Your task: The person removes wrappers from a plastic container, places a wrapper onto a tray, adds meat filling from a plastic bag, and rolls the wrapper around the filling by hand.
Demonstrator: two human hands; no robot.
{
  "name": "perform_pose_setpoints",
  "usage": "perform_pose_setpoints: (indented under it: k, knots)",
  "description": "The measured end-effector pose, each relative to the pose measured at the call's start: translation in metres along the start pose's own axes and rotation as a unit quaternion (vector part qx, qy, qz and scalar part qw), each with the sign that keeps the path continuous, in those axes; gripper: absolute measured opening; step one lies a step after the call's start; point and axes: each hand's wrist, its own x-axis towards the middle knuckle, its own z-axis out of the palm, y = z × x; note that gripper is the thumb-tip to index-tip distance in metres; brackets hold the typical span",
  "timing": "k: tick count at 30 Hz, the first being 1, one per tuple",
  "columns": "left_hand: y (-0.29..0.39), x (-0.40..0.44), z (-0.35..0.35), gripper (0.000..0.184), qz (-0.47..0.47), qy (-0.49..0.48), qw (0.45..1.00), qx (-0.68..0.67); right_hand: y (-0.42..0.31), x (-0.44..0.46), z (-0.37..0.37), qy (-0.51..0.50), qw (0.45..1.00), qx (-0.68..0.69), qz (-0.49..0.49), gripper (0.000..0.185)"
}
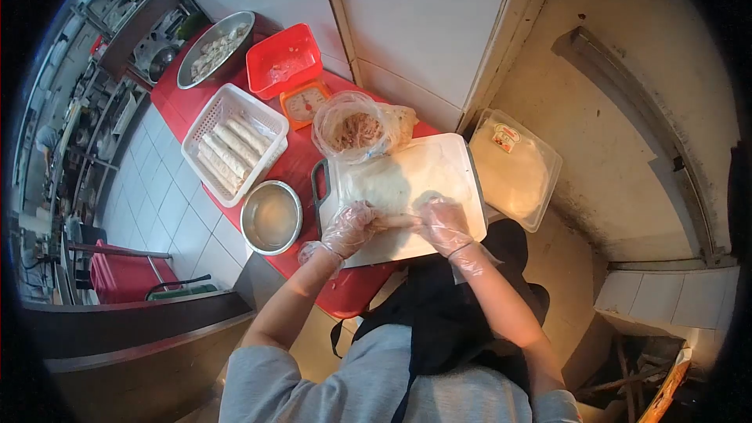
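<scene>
A white cutting board [454, 158] with a dark handle lies on the red table. On it a thin pale wrapper sheet [374, 185] is spread flat, with a rolled edge [398, 222] along its near side. My left hand [349, 229], in a clear plastic glove, has its fingers curled round the left end of that roll. At the right end, my right hand [445, 225], gloved too, closes its fingers on the same roll. Just beyond the board is a bowl of minced filling [359, 131] lined with a plastic bag.
A white basket [276, 130] of finished rolls, a metal bowl of liquid [272, 218], an orange scale [305, 103], a red tub [283, 61] and a metal basin [217, 50] stand left. A clear lidded box [517, 168] is right of the board, near the wall.
</scene>
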Motion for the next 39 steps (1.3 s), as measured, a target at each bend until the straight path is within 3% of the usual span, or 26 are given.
perform_pose_setpoints:
  k: [4,7,11,16,20,23,26,27,30,31,35,38,39]
  knots:
    - [-0.001,0.001,0.004,0.019,0.013,-0.023,1.0,0.005,0.008,-0.004,0.004,-0.007,1.0,-0.006,-0.008,0.025]
    - [0.023,0.005,0.026,0.02,0.02,0.028,0.99,0.139,-0.003,-0.002,0.002,0.008,0.999,-0.043,-0.01,0.022]
    - [0.038,0.016,0.043,0.022,0.023,0.056,0.996,-0.058,0.005,0.0,0.014,0.027,0.999,-0.004,-0.027,0.019]
    - [0.021,0.006,0.042,0.024,0.024,-0.015,0.997,-0.067,0.012,-0.009,0.004,-0.039,0.999,-0.015,-0.006,0.019]
    - [0.033,0.003,0.028,0.025,-0.009,-0.076,0.996,-0.044,0.004,-0.02,-0.003,0.003,0.999,-0.01,-0.033,0.015]
    - [0.03,0.014,0.01,0.023,-0.006,-0.057,0.996,-0.073,-0.001,-0.017,-0.009,-0.026,1.0,-0.005,-0.011,0.016]
    - [0.0,0.024,0.01,0.036,-0.017,-0.054,0.994,0.09,0.002,-0.018,-0.004,-0.023,1.0,-0.004,-0.01,0.018]
    - [-0.012,0.031,-0.003,0.051,0.099,-0.185,0.923,0.323,0.004,-0.017,-0.004,-0.021,1.0,-0.007,-0.015,0.018]
    - [-0.038,0.027,-0.002,0.055,-0.068,0.034,0.963,0.258,0.006,-0.018,-0.002,-0.021,0.999,-0.015,-0.024,0.018]
    - [-0.036,0.025,-0.004,0.047,-0.053,0.082,0.962,0.257,0.007,-0.02,-0.002,-0.023,0.999,-0.018,-0.024,0.018]
    - [0.009,0.02,-0.018,0.04,-0.047,-0.013,0.985,0.165,-0.01,-0.011,-0.025,0.01,0.998,0.042,-0.044,0.023]
    - [-0.015,0.03,0.01,0.039,0.071,-0.044,0.996,-0.012,-0.001,0.013,0.0,-0.047,0.99,0.122,-0.054,0.028]
    - [-0.017,0.031,0.014,0.044,0.019,-0.058,0.997,0.042,0.005,0.023,0.004,-0.108,0.993,0.045,-0.02,0.028]
